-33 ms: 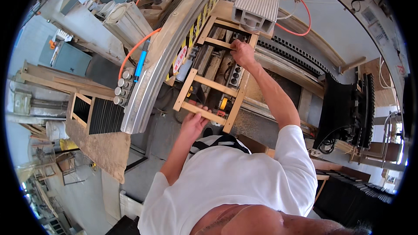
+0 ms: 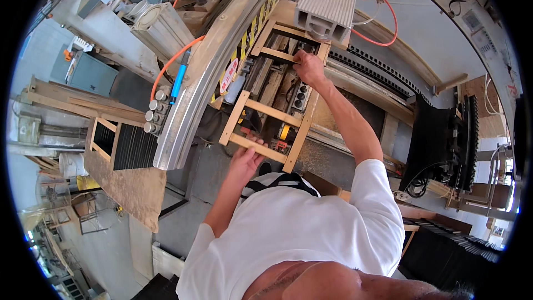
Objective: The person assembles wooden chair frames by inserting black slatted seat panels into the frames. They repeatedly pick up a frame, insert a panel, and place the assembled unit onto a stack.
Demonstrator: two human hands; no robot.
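A pale wooden frame (image 2: 272,111) with several crossbars lies tilted across the machine in front of me. My left hand (image 2: 245,161) closes on its nearest crossbar, thumb above and fingers curled round the near edge. Farther off, my right hand (image 2: 308,69) pinches the frame near a far crossbar, beside its long right rail (image 2: 307,124); the fingertips are partly hidden. Through the gaps show machine parts, among them a yellow round part (image 2: 285,132) and dark round fittings (image 2: 300,97). A ridged aluminium beam (image 2: 328,0) hangs over the frame's far end.
A metal machine rail (image 2: 191,83) with yellow-black striping runs along the left, with a blue cylinder (image 2: 178,84) and orange hose. Slatted dark panels (image 2: 135,143) stand on a board at left. Black cable chain (image 2: 472,139) rises at right; sawdust (image 2: 316,158) lies on the floor.
The near end of the wooden frame and my left hand have shifted very slightly to the left and nearer to me. My right hand stays almost in place.
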